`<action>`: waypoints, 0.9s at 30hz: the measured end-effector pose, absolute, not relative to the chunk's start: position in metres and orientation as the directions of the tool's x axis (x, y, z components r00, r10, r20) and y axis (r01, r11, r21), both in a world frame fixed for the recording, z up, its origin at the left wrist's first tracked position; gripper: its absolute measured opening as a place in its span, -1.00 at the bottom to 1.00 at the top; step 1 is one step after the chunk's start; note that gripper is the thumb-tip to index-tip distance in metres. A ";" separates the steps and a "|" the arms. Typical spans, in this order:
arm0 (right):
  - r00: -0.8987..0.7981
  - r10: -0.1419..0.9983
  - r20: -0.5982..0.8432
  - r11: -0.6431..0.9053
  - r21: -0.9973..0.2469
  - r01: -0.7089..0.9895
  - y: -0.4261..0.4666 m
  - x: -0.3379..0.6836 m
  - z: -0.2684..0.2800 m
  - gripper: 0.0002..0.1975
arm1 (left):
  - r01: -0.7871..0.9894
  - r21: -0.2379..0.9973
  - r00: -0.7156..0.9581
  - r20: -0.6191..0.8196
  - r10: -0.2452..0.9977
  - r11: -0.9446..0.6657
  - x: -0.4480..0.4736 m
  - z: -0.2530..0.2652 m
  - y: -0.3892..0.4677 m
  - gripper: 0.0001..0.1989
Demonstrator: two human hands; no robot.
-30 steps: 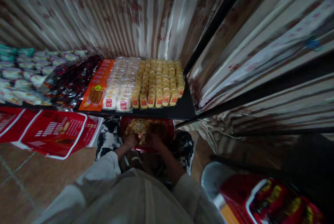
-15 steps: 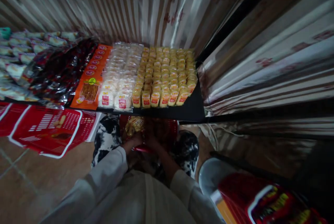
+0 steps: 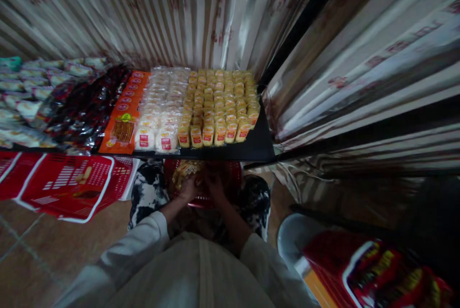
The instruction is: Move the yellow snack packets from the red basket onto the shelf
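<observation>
Below the shelf edge, a red basket (image 3: 235, 176) sits between my knees. Small packets in yellowish wrappers (image 3: 185, 170) fill its left side. My left hand (image 3: 189, 187) is inside the basket against these packets, its fingers curled in; whatever they grip is too dark to name. Close beside it, my right hand (image 3: 214, 184) reaches into the basket with its fingers pointing forward and inward. Shadow and blur hide its fingertips, and I cannot tell whether it holds anything.
Above my hands, a black shelf (image 3: 247, 151) carries rows of yellow-wrapped packets (image 3: 219, 107), white round packets (image 3: 165, 107), an orange bag (image 3: 124, 114) and dark shiny packets (image 3: 86, 107). Red baskets (image 3: 72, 178) stand left. A grey tub (image 3: 296, 238) and red packages (image 3: 388, 269) are right.
The view has shifted slightly, so the shelf sits a little further left. Both hands have moved a little forward in the basket, and more of its near rim shows.
</observation>
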State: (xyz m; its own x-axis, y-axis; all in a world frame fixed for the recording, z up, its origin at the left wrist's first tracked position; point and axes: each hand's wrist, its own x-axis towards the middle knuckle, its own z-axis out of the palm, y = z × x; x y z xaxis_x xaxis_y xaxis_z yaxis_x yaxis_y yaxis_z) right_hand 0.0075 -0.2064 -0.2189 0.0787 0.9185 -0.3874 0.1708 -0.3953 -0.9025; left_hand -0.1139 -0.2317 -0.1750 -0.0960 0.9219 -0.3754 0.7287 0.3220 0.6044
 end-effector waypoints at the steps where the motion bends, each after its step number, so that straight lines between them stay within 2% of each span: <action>1: 0.113 0.913 -0.391 -0.404 -0.906 0.129 -0.206 0.009 -0.214 -0.65 | 0.736 0.606 -0.093 -0.349 0.933 0.300 -0.113 -0.167 -0.231 -0.54; 6: 0.222 0.887 -0.404 -0.402 -0.914 -0.057 -0.206 0.016 -0.183 -0.64 | 0.763 0.631 -0.030 -0.188 0.982 0.144 -0.102 -0.128 -0.233 -0.54; 9: 0.226 0.887 -0.402 -0.376 -0.915 -0.150 -0.207 0.023 -0.162 -0.62 | 0.721 0.690 -0.011 -0.073 0.997 0.058 -0.095 -0.112 -0.237 -0.57; 12: 0.199 0.893 -0.404 -0.350 -0.901 -0.258 -0.209 0.032 -0.140 -0.58 | 0.646 0.761 -0.062 -0.018 0.998 0.054 -0.087 -0.101 -0.241 -0.59; 16: 0.094 0.901 -0.424 -0.375 -0.869 -0.323 -0.212 0.044 -0.109 -0.52 | 0.544 0.837 -0.101 -0.004 0.995 0.059 -0.078 -0.087 -0.242 -0.71; 21: -0.028 0.949 -0.315 -0.308 -0.902 -0.303 -0.214 0.058 -0.080 -0.51 | 0.400 0.910 -0.072 -0.084 0.994 0.106 -0.069 -0.065 -0.235 -0.78; 24: -0.005 0.967 -0.255 -0.245 -0.920 -0.305 -0.213 0.064 -0.076 -0.45 | 0.295 0.945 -0.045 -0.132 0.990 0.139 -0.061 -0.060 -0.227 -0.80; 27: 0.061 0.980 -0.190 -0.169 -0.953 -0.253 -0.210 0.067 -0.078 -0.55 | 0.241 0.961 -0.061 -0.127 0.990 0.138 -0.050 -0.063 -0.219 -0.82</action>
